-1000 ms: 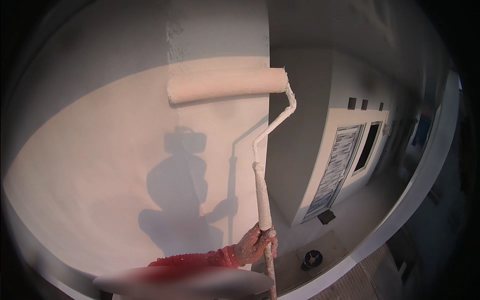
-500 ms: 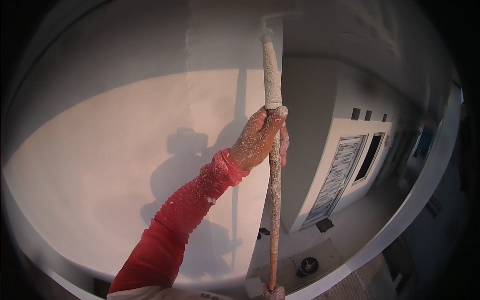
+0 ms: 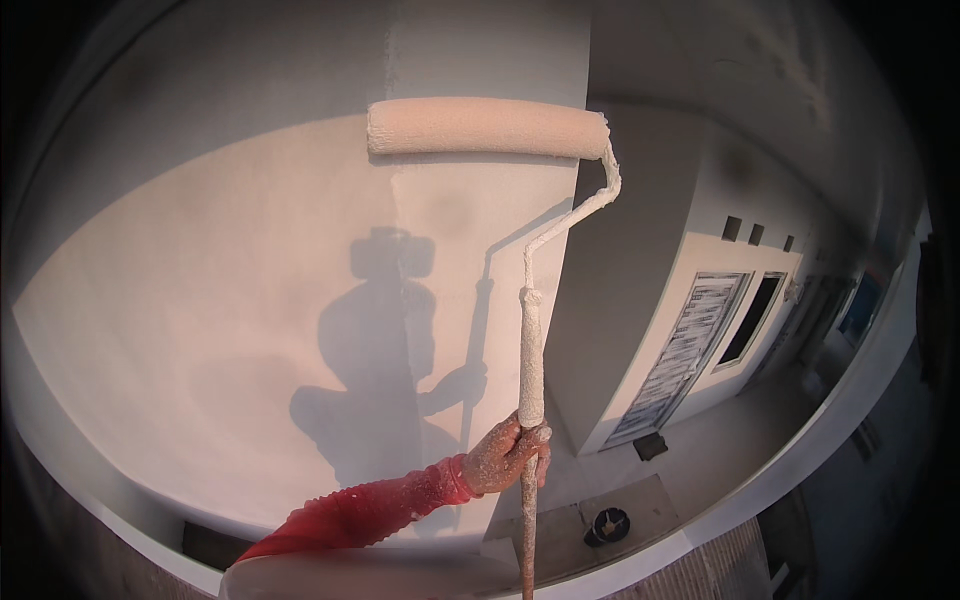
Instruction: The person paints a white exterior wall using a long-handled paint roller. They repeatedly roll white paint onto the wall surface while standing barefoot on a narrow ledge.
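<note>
My left hand [image 3: 505,458], specked with paint and in a red sleeve, is closed around the pole of a paint roller just below its white-coated handle [image 3: 531,360]. Above it, the bent frame [image 3: 575,218] leads to a long, pale roller sleeve [image 3: 485,128] lying level across the upper wall [image 3: 250,380]. The sleeve's right end reaches the wall's edge. A thin shadow beneath it leaves unclear whether it touches the wall or is slightly off it. The lower pole [image 3: 528,545] runs out at the bottom of the picture. My right hand is out of sight.
Past the wall's edge, far below, lies a porch floor with a dark bucket [image 3: 609,526] and a mat [image 3: 650,446]. A door [image 3: 680,345] and a window [image 3: 750,320] stand beyond. A pale ledge [image 3: 740,520] curves along the lower right. Shadows fall on the wall.
The roller has come down, so its whole sleeve and frame now show. My left hand has lowered with the pole. The pole's lower end, with what looks like my right hand, has left the picture.
</note>
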`<state>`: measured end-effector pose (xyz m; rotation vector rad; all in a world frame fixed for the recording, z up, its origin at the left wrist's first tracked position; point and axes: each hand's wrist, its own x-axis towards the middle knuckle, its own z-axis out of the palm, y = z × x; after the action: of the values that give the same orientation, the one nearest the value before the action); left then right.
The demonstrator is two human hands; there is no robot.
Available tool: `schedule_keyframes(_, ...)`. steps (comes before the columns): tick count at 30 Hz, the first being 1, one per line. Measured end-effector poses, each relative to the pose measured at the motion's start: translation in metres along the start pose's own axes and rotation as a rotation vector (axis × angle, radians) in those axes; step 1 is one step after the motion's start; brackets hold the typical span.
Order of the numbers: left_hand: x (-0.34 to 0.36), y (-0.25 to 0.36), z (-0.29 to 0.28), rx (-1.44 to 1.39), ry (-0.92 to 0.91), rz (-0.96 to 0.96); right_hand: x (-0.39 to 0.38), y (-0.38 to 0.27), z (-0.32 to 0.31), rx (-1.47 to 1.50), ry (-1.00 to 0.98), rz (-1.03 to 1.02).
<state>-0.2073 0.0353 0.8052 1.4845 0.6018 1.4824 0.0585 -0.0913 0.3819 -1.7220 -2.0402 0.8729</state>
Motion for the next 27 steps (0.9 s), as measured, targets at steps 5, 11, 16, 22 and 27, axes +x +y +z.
schedule_keyframes(5,-0.019,-0.016,0.014,0.01,0.052,-0.081,-0.019,0.023,0.002,0.094,0.026,0.085)
schedule_keyframes(11,0.059,0.074,-0.008,0.112,0.041,0.075,0.006,-0.015,-0.032,0.177,0.166,-0.057)
schedule_keyframes(16,0.116,0.175,-0.027,0.173,-0.052,0.173,0.034,-0.117,-0.085,0.086,0.22,-0.191)
schedule_keyframes(22,0.105,0.169,-0.035,0.258,-0.099,0.074,0.017,-0.15,-0.09,0.114,0.105,0.232)
schedule_keyframes(27,0.043,0.057,-0.018,0.118,-0.115,-0.105,-0.019,-0.046,-0.063,0.222,0.119,0.258)
